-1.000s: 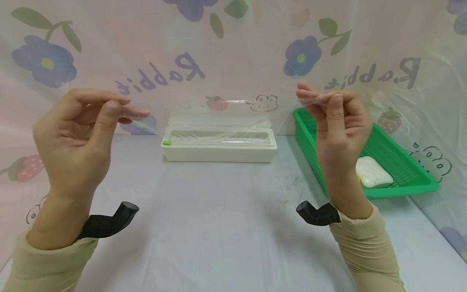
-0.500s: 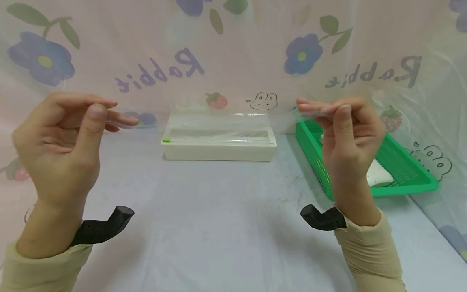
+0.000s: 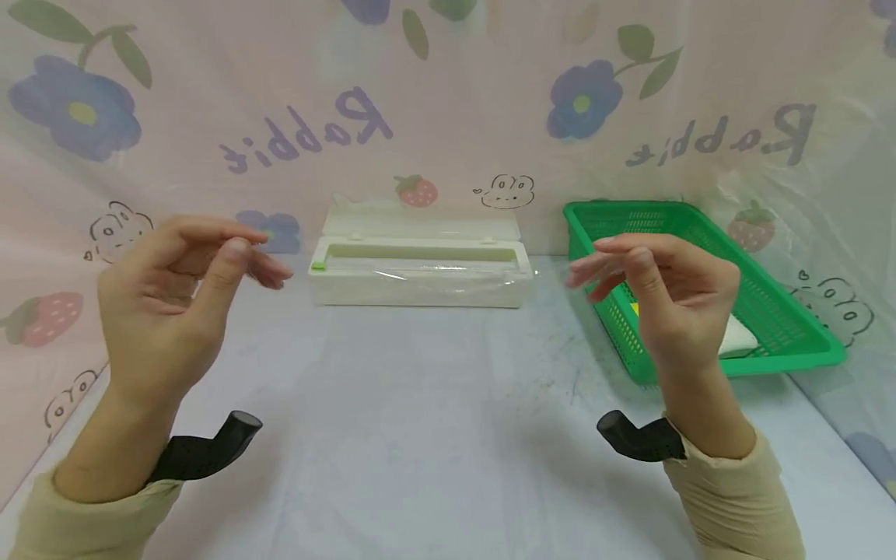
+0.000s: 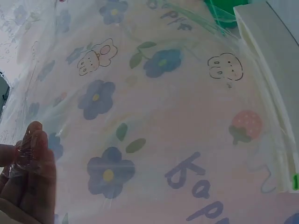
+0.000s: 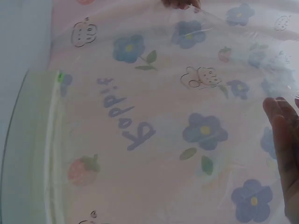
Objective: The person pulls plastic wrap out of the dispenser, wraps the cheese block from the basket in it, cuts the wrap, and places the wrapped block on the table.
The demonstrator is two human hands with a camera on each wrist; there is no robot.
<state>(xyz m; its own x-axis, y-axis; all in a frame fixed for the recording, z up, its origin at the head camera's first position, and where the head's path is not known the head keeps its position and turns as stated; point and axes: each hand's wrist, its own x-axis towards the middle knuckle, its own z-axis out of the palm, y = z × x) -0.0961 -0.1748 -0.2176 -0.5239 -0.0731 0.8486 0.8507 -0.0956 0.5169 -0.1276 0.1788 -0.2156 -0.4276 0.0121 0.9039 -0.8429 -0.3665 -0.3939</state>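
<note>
Soft, even light fills the head view, laying blurry grey shadows beneath the forearms on the white surface (image 3: 420, 428). Thin white glints streak the plastic film (image 3: 448, 276), and motion smears the fingertips of the right hand (image 3: 682, 292). Both wrist views are dimmer and hazy, with pale streaks veiling the printed curtain (image 4: 140, 102). There the left hand (image 4: 30, 172) is dark and murky, while the curtain pales toward an upper corner; in the right wrist view, the dispenser box (image 5: 28, 149) looks soft, its outer edge bowed
</note>
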